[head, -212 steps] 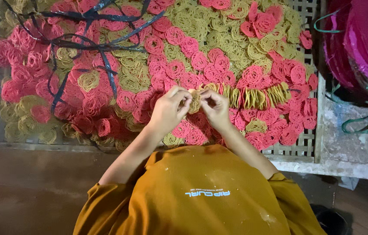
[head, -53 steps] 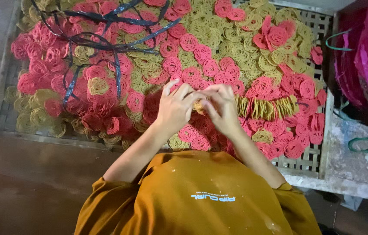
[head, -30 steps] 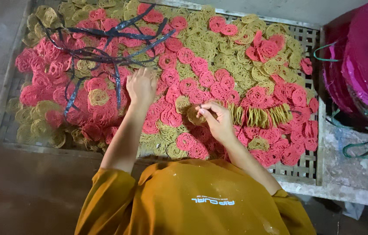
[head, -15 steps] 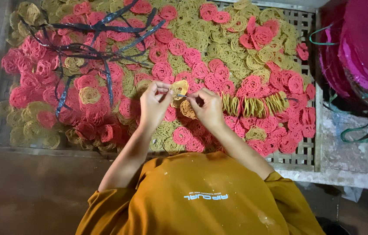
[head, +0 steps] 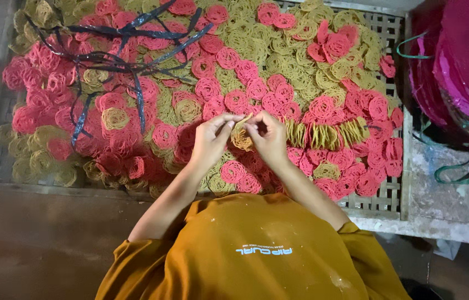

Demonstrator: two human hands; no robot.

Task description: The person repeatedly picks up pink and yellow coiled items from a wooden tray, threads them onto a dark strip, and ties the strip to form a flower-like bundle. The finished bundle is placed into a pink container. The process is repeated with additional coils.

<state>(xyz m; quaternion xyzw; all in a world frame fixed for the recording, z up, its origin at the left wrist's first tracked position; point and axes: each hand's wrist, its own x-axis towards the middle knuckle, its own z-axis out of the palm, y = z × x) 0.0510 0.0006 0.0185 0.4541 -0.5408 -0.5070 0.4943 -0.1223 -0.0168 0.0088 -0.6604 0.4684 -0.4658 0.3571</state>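
My left hand (head: pixel 210 140) and my right hand (head: pixel 270 139) meet over a woven bamboo tray (head: pixel 391 197). Together they pinch a small stack of yellow coiled discs (head: pixel 241 136), held on edge between the fingertips. A row of yellow discs standing on edge (head: pixel 326 134) runs off to the right from my right hand. Pink coiled discs (head: pixel 234 101) and loose yellow coiled discs (head: pixel 256 44) lie spread all over the tray around both hands. My orange shirt (head: pixel 256 250) fills the bottom of the view.
Dark plastic strips (head: pixel 118 55) lie tangled over the discs at the upper left. Stacked pink round trays (head: pixel 467 61) with green string (head: pixel 459 172) stand at the right on a rough concrete ledge (head: pixel 445 222). Dark floor (head: pixel 40 244) lies at lower left.
My left hand reached out to the left over the discs, came back with a yellow disc, and now presses it against the stack held by my right hand.
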